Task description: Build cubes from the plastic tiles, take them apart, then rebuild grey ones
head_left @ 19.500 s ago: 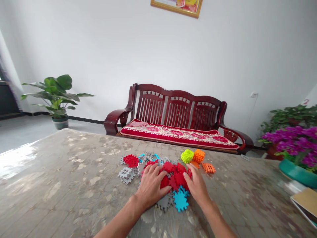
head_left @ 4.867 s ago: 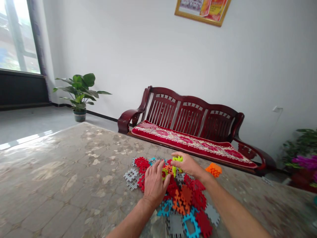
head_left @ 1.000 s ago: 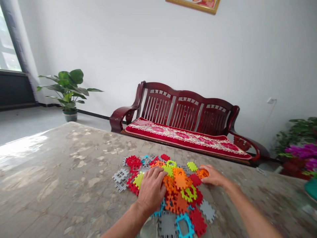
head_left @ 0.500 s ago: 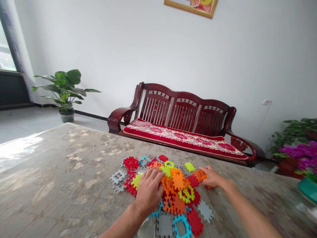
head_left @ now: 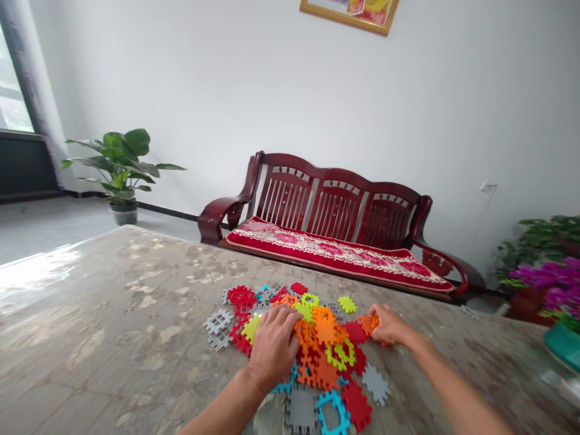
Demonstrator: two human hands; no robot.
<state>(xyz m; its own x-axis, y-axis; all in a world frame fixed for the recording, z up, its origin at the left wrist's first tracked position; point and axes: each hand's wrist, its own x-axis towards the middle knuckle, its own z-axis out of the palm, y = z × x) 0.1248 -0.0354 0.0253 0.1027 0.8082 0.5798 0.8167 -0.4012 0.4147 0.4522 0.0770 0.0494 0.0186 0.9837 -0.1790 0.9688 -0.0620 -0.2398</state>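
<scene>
A heap of toothed plastic building tiles [head_left: 326,329] in orange, red, grey, blue and yellow-green lies on the table. My left hand [head_left: 274,338] rests palm down over its left middle, thumb apart from the fingers; the fingertips are partly lost among the tiles. Close to its knuckles is a yellow-green tile [head_left: 251,328]. At the right edge of the heap, my right hand [head_left: 388,326] pinches an orange tile [head_left: 374,321], beside a red tile [head_left: 356,331]. Nearer to me lie a grey tile [head_left: 301,409], a blue frame tile [head_left: 321,411] and another red tile [head_left: 357,405].
The table [head_left: 149,338] has a patterned cover. Behind it stands a dark red wooden bench [head_left: 339,205] with a red floral cushion [head_left: 335,249]. A potted plant [head_left: 123,169] is on the left; purple flowers [head_left: 553,281] in a teal pot [head_left: 564,347] are at the right.
My right hand and the orange tile have shifted slightly to the right, away from the red tile. My left hand stays almost in place on the heap.
</scene>
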